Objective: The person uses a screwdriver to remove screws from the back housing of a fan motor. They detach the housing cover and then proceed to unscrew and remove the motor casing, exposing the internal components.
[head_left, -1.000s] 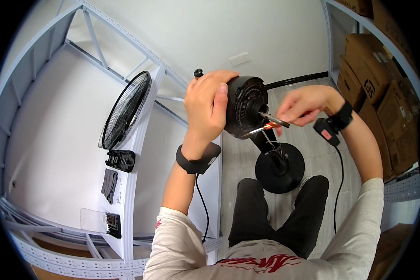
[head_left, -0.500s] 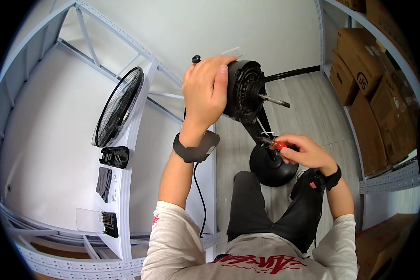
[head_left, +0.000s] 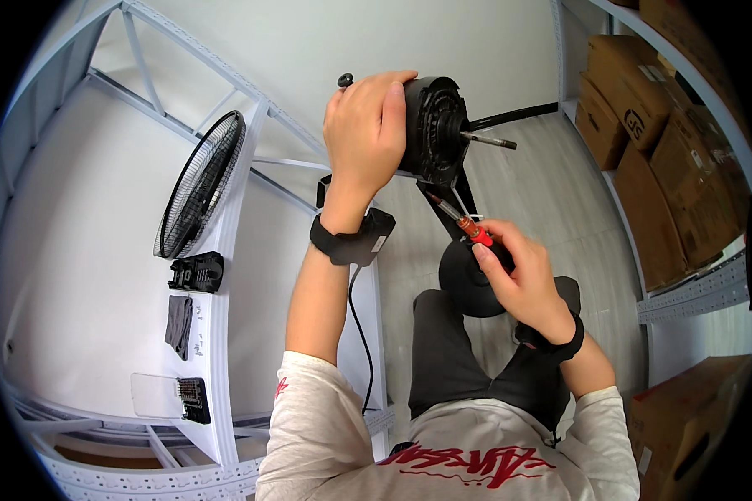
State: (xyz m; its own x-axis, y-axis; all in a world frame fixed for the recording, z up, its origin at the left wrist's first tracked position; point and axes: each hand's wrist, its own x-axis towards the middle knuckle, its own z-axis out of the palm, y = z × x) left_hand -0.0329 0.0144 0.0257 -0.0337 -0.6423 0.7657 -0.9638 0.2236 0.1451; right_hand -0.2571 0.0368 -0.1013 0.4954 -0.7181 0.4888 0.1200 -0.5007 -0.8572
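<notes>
My left hand (head_left: 363, 134) is wrapped over the back of a black fan motor housing (head_left: 436, 125). From the housing's front a bare metal shaft (head_left: 493, 140) sticks out to the right. The housing tops a black stand with a round base (head_left: 458, 288) on the floor in front of my legs. Below the housing, my right hand (head_left: 522, 280) grips a screwdriver (head_left: 470, 225) by its red handle. Its tip points up and left at the underside of the motor, near the stand's neck; whether it touches I cannot tell.
On the white shelf at left lie a black fan grille (head_left: 200, 184), a black plastic part (head_left: 196, 273), a folded grey cloth (head_left: 178, 324), small screws (head_left: 198, 330) and a bit case (head_left: 195, 401) with a clear lid. Cardboard boxes (head_left: 631, 92) fill the right-hand rack.
My right hand has brought the screwdriver up and left, closer to the motor's underside. The left hand keeps its hold on the housing, and the whole view has shifted slightly.
</notes>
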